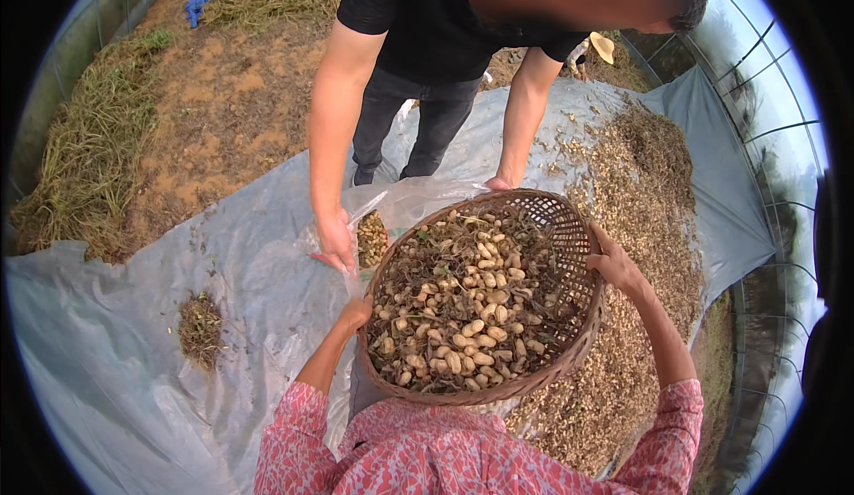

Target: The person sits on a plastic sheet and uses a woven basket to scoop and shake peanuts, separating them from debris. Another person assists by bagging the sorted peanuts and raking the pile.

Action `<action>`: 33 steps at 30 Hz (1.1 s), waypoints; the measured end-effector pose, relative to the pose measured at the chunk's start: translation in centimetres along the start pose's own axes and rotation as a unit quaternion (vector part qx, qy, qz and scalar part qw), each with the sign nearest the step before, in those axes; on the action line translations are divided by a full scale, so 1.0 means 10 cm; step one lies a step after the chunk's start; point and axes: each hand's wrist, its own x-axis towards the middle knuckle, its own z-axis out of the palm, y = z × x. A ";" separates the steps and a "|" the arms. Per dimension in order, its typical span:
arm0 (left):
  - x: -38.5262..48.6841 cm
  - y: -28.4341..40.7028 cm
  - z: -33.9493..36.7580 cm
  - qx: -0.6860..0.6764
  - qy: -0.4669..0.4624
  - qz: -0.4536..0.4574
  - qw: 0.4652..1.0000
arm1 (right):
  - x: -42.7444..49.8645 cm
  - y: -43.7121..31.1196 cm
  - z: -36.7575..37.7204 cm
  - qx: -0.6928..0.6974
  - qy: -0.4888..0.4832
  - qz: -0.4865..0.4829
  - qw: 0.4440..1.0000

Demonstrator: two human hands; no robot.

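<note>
A round woven basket (567, 368) is held in front of my body, with unshelled peanuts (484, 335) and dry plant scraps heaped inside. My right hand (615, 263) grips its right rim, thumb on the inner side. At the left rim, my left hand (359, 311) holds the basket's edge, its fingers partly hidden. Just beyond the basket is a clear plastic bag (407, 198) with peanuts (371, 240) visible in its mouth. Facing me, a co-worker holds the bag's edge with one hand (335, 241); their other hand (505, 183) is at the basket's far rim.
A large plastic sheet (247, 281) covers the ground. Many loose peanuts (640, 188) spread over its right side. A small debris pile (199, 329) lies at left. Dry plants (87, 155) are heaped on bare soil. Another person with a straw hat (602, 48) is far behind.
</note>
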 end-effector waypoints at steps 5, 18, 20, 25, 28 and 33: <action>-0.06 0.04 -0.13 -0.108 -0.053 -0.033 0.992 | 0.25 -0.39 -0.20 0.011 -0.066 0.035 0.997; 0.59 -0.19 -0.34 -0.166 -0.156 -0.046 0.973 | 1.21 -1.21 -0.56 -0.029 -0.114 -0.010 0.993; 0.64 -0.18 -0.36 -0.109 -0.141 -0.064 0.982 | 1.26 -1.20 -0.49 -0.123 0.023 -0.130 0.984; 0.97 -0.29 -0.35 -0.149 -0.172 -0.055 0.972 | 1.27 -1.28 -0.17 0.117 0.145 -0.242 0.952; 1.09 -0.41 -0.37 -0.052 -0.178 0.022 0.982 | 1.28 -1.34 -0.08 0.273 0.127 -0.266 0.916; 0.96 -0.47 -0.53 -0.095 -0.120 0.151 0.977 | 1.30 -1.40 -0.07 0.323 0.141 -0.225 0.908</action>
